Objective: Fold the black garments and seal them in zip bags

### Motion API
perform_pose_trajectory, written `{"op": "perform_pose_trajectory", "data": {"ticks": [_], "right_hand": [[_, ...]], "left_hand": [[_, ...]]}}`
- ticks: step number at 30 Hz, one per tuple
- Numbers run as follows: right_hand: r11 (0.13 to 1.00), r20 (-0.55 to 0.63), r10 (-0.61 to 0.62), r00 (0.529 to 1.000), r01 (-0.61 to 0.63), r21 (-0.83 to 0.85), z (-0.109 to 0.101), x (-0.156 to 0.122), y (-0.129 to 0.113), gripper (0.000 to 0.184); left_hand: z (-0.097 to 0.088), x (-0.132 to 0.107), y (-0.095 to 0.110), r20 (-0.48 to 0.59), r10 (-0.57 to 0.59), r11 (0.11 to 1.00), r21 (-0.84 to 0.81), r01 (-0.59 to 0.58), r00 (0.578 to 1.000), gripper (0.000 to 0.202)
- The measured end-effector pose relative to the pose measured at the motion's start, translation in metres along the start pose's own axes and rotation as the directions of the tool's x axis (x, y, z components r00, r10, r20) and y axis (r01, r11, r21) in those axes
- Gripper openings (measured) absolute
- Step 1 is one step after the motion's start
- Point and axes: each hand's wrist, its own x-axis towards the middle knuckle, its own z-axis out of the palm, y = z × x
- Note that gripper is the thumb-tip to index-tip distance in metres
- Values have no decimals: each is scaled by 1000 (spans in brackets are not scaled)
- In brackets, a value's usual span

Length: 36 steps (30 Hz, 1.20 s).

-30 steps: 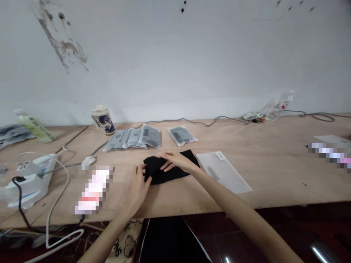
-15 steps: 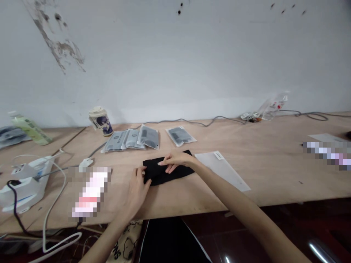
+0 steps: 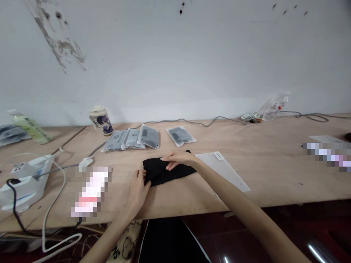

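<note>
A folded black cloth (image 3: 159,174) lies on the wooden table (image 3: 192,193) near its front edge. My left hand (image 3: 138,190) pinches the cloth's left end between thumb and fingers. My right hand (image 3: 178,159) rests on the cloth's upper edge, fingers together and gripping the fold. An empty clear plastic bag (image 3: 223,171) lies flat just right of the cloth, under my right forearm.
Several sealed bags with dark contents (image 3: 131,138) and one more (image 3: 180,135) lie behind the cloth. A printed paper cup (image 3: 100,119) and a green bottle (image 3: 29,126) stand at the back left. A white device with cables (image 3: 24,180) sits at the left. Cables run along the wall.
My right hand has drawn the cloth's fold slightly leftward and flattened it. My left hand has stayed on the left end, slipping a little lower.
</note>
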Motion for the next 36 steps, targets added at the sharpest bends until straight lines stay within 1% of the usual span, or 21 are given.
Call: {"op": "perform_pose_trajectory", "data": {"ticks": [5, 8, 11, 13, 16, 21, 23, 26, 28, 30, 33, 36], "right_hand": [[998, 81, 13, 997, -9, -59, -3, -8, -6, 37], [997, 54, 6, 999, -2, -75, -5, -11, -8, 34], [999, 19, 11, 1000, -10, -37, -5, -8, -8, 34], [999, 26, 32, 999, -31, -24, -3, -6, -8, 36], [997, 33, 62, 998, -60, -48, -1, -3, -8, 38], [999, 45, -5, 999, 3, 36, -1, -2, -6, 37], [999, 48, -11, 999, 9, 39, -3, -3, -5, 37], [999, 82, 9, 997, -5, -49, -5, -6, -2, 39], [991, 127, 40, 991, -24, -128, -5, -8, -1, 37], [983, 144, 63, 988, -36, -182, -5, -10, -1, 34], [986, 91, 51, 995, -35, -165, -6, -11, -1, 33], [998, 53, 33, 998, -30, -62, -8, -10, 0, 38]], "left_hand": [[-1, -1, 0, -2, 19, 1000, 15, -18, 1000, 19], [0, -1, 1, -13, 27, 999, 29, -27, 1000, 21], [2, -1, 1, -24, 38, 998, 41, -37, 999, 21], [3, -1, 0, -34, 42, 998, 47, -40, 999, 20], [3, -2, 0, -38, 46, 997, 58, -44, 998, 18], [2, -3, 0, -19, 57, 996, 70, -56, 998, 18], [2, -4, 1, -14, 58, 996, 65, -57, 998, 19], [2, -4, 1, -13, 59, 997, 59, -58, 998, 21], [1, -4, 2, -11, 53, 997, 58, -52, 999, 22], [0, -3, 3, -3, 40, 998, 55, -39, 999, 22], [0, -3, 3, 14, 30, 998, 46, -30, 999, 22], [2, -2, 2, 13, 18, 998, 56, -19, 1000, 21]]}}
